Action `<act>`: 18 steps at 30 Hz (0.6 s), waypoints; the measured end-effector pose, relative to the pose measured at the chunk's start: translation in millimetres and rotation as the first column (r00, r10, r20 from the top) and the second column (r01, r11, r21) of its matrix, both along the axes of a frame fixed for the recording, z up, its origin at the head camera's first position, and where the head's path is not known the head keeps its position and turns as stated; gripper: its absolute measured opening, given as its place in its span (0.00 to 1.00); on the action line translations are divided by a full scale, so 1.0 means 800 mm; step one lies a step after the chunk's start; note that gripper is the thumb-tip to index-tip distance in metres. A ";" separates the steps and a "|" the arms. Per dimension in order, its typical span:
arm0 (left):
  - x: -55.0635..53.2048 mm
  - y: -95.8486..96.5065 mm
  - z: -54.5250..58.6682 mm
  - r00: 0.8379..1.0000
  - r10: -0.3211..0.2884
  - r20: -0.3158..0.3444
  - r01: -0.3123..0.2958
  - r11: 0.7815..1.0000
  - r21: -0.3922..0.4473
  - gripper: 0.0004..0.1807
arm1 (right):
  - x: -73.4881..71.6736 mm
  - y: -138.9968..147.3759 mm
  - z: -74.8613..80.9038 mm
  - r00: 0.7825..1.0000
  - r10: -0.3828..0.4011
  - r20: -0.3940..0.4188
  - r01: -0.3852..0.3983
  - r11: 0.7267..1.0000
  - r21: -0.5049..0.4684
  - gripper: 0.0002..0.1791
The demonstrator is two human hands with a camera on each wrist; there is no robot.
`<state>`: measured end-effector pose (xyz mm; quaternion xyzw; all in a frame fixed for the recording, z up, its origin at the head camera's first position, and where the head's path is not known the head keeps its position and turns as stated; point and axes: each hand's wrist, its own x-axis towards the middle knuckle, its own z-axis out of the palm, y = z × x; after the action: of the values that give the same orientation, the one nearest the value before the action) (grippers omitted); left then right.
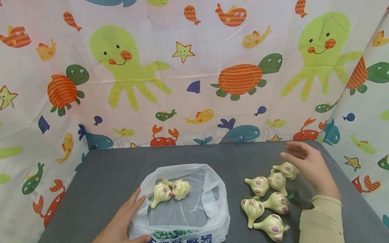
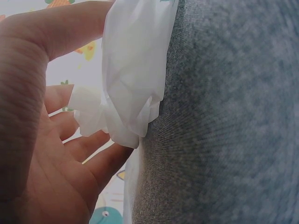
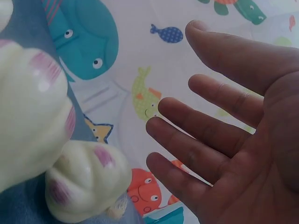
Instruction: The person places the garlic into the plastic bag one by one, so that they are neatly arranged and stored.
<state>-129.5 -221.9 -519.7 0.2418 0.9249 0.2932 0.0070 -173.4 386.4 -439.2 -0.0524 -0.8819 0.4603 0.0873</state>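
Note:
A white plastic bag (image 1: 220,214) with green and blue print stands with its mouth spread wide. At least two garlic bulbs (image 1: 180,189) lie together inside it. My left hand (image 1: 122,224) rests against the bag's left side, fingers spread and thumb at the front; the left wrist view shows the bag's white film (image 2: 135,70) between thumb and fingers. Several more garlic bulbs (image 1: 274,226), cream with purple patches, lie in a group right of the bag. Beside the farthest bulb (image 1: 289,170), my right hand (image 1: 309,166) is raised with nothing in it, fingers extended in the right wrist view.
The dark grey table (image 1: 110,181) carries the bag and the bulbs. A curtain (image 1: 189,61) printed with sea animals hangs behind the table and along both sides. A dark band (image 1: 300,201) circles the right wrist, above a beige sleeve (image 1: 320,222).

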 end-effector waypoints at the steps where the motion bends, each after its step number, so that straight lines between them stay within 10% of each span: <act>1: 0.000 0.000 0.000 1.000 -0.001 -0.001 0.001 1.000 0.001 0.64 | 0.000 0.001 -0.001 1.000 -0.002 0.004 0.002 1.000 0.000 0.42; 18: 0.001 0.000 0.005 1.000 -0.011 0.005 0.011 1.000 -0.002 0.62 | 0.001 0.019 -0.022 0.999 -0.016 0.049 0.017 1.000 -0.018 0.45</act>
<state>-128.7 -221.6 -515.7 0.2461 0.9238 0.2930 0.0110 -172.2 401.9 -456.9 -0.0716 -0.8791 0.4661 0.0691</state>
